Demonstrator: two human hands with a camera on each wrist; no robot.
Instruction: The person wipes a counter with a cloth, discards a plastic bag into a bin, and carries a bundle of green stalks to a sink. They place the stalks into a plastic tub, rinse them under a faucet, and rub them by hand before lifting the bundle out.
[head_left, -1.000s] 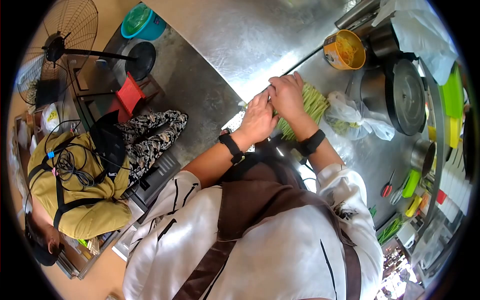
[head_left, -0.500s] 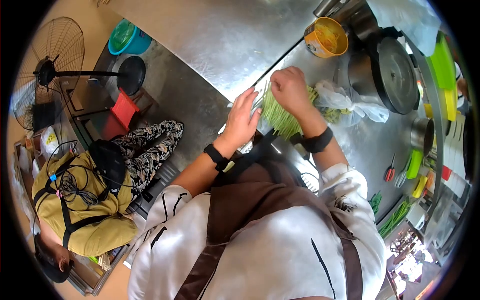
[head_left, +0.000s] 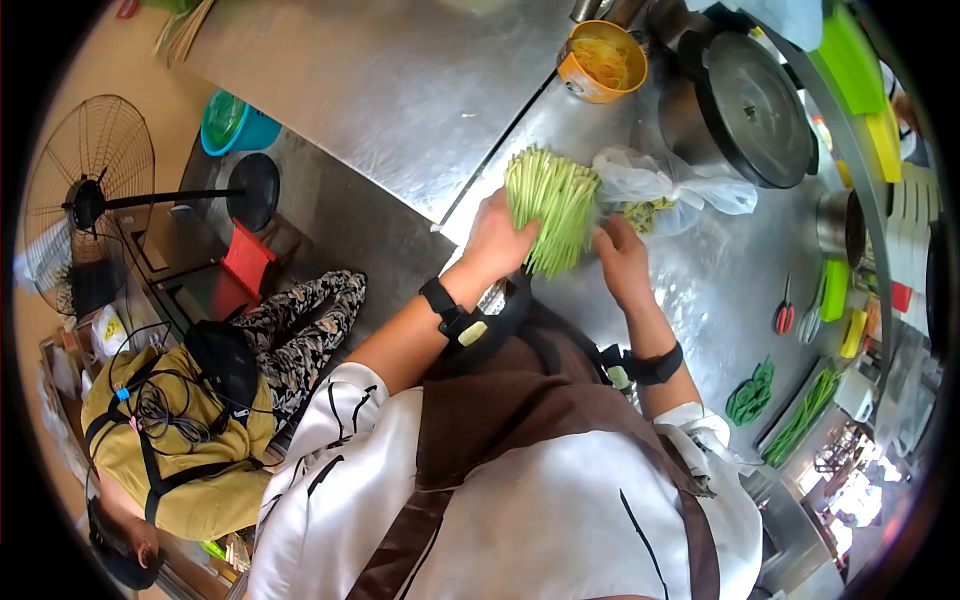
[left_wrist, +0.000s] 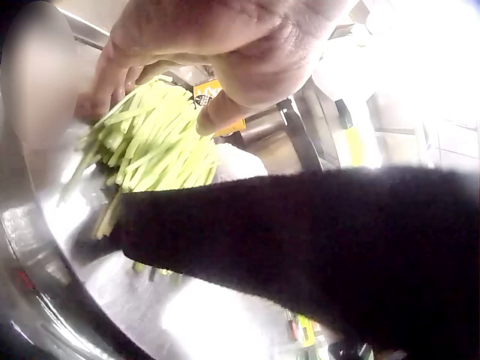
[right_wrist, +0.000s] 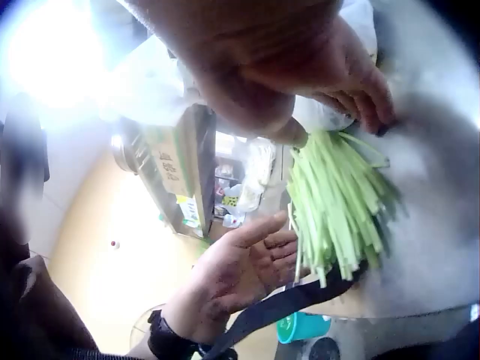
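Note:
In the head view a thick bundle of cut green stalks (head_left: 552, 212) lies over the metal table. My left hand (head_left: 495, 240) grips its left side, the thumb laid across the stalks. The left wrist view has the left hand (left_wrist: 225, 52) above, with the stalks (left_wrist: 161, 142) between thumb and fingers. My right hand (head_left: 626, 268) is close to the bundle's right edge with a small gap, fingers slightly bent. In the right wrist view the right hand (right_wrist: 277, 67) is at one end of the stalks (right_wrist: 337, 202), the left hand (right_wrist: 244, 274) beside them.
Beyond the bundle are a knotted plastic bag (head_left: 680, 190), a yellow tub (head_left: 603, 62) and a large lidded pot (head_left: 750, 110). Red-handled scissors (head_left: 785, 318) and dark greens (head_left: 750, 393) lie to the right. A person (head_left: 180, 440) and a fan (head_left: 88, 200) are at left.
The hands, close together over the stalks a second ago, have moved apart. The left hand now grips the bundle, which shows more fully; the right has moved back to its right side. The head view has shifted.

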